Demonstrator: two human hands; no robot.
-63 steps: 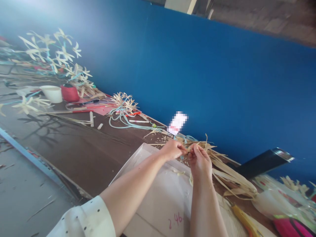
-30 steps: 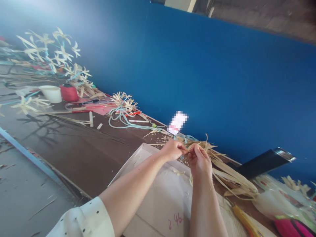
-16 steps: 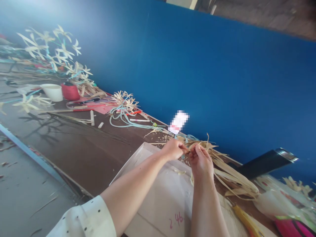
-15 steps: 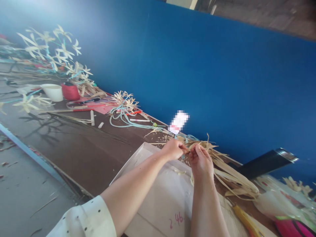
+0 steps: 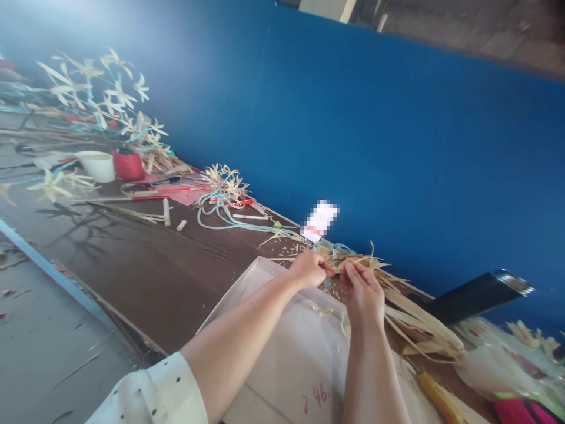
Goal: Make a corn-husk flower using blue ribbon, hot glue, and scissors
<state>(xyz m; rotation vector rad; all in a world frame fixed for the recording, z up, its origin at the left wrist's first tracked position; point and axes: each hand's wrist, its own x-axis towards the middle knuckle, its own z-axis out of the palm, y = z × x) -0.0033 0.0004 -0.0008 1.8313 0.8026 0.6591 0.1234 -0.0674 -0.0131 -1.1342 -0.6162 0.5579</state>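
My left hand (image 5: pixel 310 270) and my right hand (image 5: pixel 362 290) meet over the far edge of a white board (image 5: pixel 282 359) on the brown table (image 5: pixel 145 265). Both pinch a thin dried straw strip (image 5: pixel 338 268) stretched between their fingertips. The strip belongs to a loose pile of dried leaf strips (image 5: pixel 410 312) that spreads to the right behind my right hand. My fingers are closed in a pinch on both sides.
Straw flowers (image 5: pixel 92 88) on stems, a white cup (image 5: pixel 96 165) and a red spool (image 5: pixel 128 165) stand far left. Light blue cords (image 5: pixel 220 215) lie mid-table. A black tube (image 5: pixel 477 292) leans by the blue wall. A yellow-handled tool (image 5: pixel 435 391) lies right.
My hands stay together on the strip. The right hand has shifted slightly right and the fingers have worked along the strip; the view has barely moved.
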